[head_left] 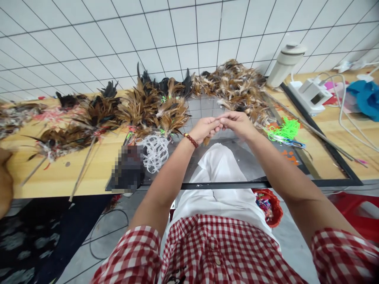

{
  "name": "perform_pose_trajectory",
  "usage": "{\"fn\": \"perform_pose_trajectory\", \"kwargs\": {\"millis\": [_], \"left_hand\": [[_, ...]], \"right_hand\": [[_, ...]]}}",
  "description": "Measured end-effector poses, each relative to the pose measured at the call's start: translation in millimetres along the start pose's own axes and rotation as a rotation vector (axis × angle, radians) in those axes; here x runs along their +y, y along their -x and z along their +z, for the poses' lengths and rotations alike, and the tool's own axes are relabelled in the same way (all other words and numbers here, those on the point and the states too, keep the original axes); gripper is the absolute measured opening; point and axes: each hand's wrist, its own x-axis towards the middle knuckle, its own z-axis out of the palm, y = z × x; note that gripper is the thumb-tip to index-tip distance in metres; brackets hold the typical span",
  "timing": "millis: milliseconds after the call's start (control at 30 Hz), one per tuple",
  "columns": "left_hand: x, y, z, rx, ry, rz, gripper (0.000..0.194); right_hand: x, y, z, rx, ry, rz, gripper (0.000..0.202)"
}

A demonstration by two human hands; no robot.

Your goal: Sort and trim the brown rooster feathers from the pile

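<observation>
Over the glass panel (189, 165), my two hands meet fingertip to fingertip. My left hand (205, 129), with a beaded bracelet on its wrist, is closed, and a small brown feather (207, 141) pokes out under its fingers. My right hand (237, 123) pinches at the same spot; whatever lies between its fingertips is too small to make out. Bunches of brown and black feathers (154, 104) lie to the left of my hands, and a loose pile of brown-white feathers (233, 81) spreads behind them.
White elastic bands (156, 154) lie left, green strands (286, 128) and blue-handled scissors (288, 141) right. A bottle (286, 65), power strip (310, 96) and thin rod (314, 130) stand or lie farther right. Feather-tipped sticks (84, 165) lie near another person's arm (5, 181).
</observation>
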Motion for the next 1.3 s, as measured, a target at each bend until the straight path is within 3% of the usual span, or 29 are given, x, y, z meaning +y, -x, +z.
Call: {"fn": "perform_pose_trajectory", "kwargs": {"millis": [167, 433, 567, 933, 1133, 1300], "left_hand": [[-7, 2, 7.9, 0.004, 0.096, -0.011, 0.029], [-11, 3, 19.1, 0.245, 0.025, 0.098, 0.03], [-13, 0, 20.9, 0.295, -0.081, 0.154, 0.03], [-17, 3, 19.9, 0.199, 0.001, 0.135, 0.021], [-17, 2, 18.2, 0.26, 0.01, 0.124, 0.029], [-16, 3, 18.6, 0.245, -0.012, 0.12, 0.031]], "right_hand": [[-2, -1, -1, 0.057, 0.064, -0.11, 0.051], [17, 0, -15, 0.178, 0.408, -0.304, 0.057], [21, 1, -5, 0.27, 0.341, -0.246, 0.052], [6, 4, 8, 0.369, 0.139, -0.06, 0.024], [8, 6, 9, 0.345, 0.217, -0.056, 0.037], [15, 3, 4, 0.358, 0.204, -0.106, 0.046]]}}
